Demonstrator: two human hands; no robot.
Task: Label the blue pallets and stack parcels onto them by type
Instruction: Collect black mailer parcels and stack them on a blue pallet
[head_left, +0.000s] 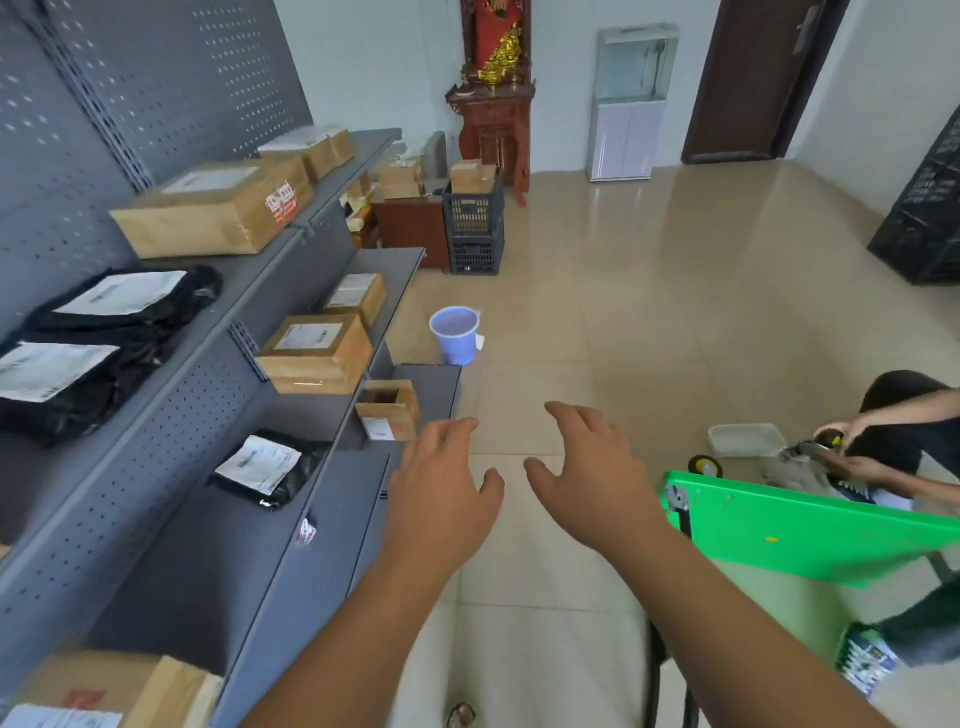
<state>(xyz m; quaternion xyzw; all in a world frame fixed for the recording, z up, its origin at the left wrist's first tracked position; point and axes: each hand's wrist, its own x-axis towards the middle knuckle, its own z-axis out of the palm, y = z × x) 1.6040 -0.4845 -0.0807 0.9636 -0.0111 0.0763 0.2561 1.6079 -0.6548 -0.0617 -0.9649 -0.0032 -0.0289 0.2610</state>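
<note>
Running along the left side, grey shelving is loaded with the parcels: cardboard boxes on the upper and middle tiers, black mailing bags beside and below them. A green board is tilted at the right. The left hand and right hand are held out empty above the tiled floor, fingers spread apart and loosely bent. A lilac bucket is set beyond them.

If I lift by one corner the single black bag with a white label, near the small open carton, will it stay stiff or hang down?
The black bag would probably sag, because its film looks wrinkled and lies flat, not boxy. The glossy plastic may be slippery, so a light pinch could slide off. It looks thin, so it is likely light.
</note>
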